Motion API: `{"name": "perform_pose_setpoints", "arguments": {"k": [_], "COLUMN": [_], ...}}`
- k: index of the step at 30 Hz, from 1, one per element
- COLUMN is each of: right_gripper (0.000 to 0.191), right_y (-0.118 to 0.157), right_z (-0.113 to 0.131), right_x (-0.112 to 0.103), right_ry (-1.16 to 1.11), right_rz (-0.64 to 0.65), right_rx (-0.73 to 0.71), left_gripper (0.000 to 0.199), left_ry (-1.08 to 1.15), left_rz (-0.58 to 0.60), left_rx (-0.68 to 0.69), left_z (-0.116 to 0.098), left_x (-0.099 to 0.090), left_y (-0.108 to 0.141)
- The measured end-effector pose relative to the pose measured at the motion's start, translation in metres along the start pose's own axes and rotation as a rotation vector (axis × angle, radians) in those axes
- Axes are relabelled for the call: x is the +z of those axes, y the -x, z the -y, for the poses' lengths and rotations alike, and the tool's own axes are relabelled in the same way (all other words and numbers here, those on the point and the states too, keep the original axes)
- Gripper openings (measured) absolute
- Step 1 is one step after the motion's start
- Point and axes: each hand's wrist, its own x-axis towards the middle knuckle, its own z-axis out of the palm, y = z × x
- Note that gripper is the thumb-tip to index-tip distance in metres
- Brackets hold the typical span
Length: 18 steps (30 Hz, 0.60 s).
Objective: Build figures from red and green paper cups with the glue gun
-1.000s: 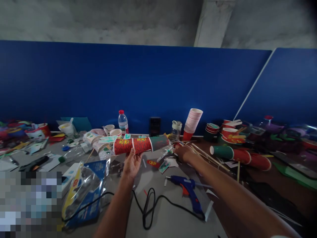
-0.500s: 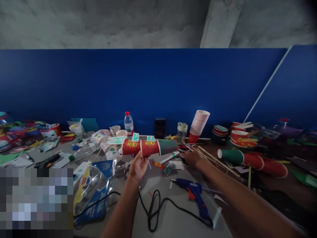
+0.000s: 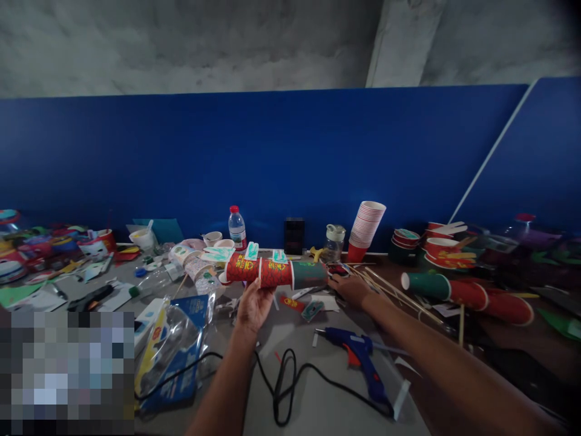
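A: Take the glue gun (image 3: 356,351) as our mark. Where's the cup tube (image 3: 278,274)?

B: Beyond the gun and to its left. The left hand (image 3: 251,310) grips it from below, holding it roughly level.

A: How is it made up?

B: Two red cups and a green one in line, the green end toward the right. White pieces with green strokes show along its top.

A: And the right hand (image 3: 349,290)?

B: Beyond the gun, just past the tube's green end, low among small items. I can't tell whether its fingers hold anything.

A: What else lies around the gun?

B: Its black cord (image 3: 284,393) loops on the tabletop (image 3: 313,399) to its left. Beyond it, slightly left, lies a red label (image 3: 292,303). Sticks (image 3: 385,283) lie beyond it to the right, and farther right another tube (image 3: 467,295). Well behind it, a cup stack (image 3: 367,225) leans beside a jug (image 3: 334,244).
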Motion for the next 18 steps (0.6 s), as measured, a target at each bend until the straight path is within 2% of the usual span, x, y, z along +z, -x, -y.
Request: {"name": "perform_pose_setpoints", "arguments": {"k": [4,9,11,13,15,18], "right_gripper": [0.054,0.056,0.06,0.061,0.062,0.059], "right_y": [-0.004,-0.004,0.001,0.008,0.012,0.013], "right_z": [0.002,0.018,0.03,0.043,0.056,0.068], "right_x": [-0.002,-0.019,-0.027,-0.035,-0.041,-0.048], "right_ry": [-0.221,-0.603,-0.91,-1.385,-1.728,-1.916], "right_rz": [-0.086,-0.24,-0.279,-0.295,-0.297,-0.34], "right_rx": [0.032,0.0,-0.078,-0.15,-0.1,0.063], "left_gripper": [0.052,0.056,0.057,0.057,0.057,0.057], "left_ry": [-0.008,-0.074,-0.079,-0.073,-0.067,-0.054], "left_rz": [0.002,0.009,0.019,0.04,0.061,0.084], "left_rx": [0.006,0.019,0.039,0.061,0.066,0.037], "left_z": [0.0,0.004,0.006,0.008,0.01,0.012], "left_x": [0.001,0.002,0.002,0.003,0.003,0.002], "left_y": [-0.001,-0.003,-0.004,-0.003,-0.002,-0.001]}}
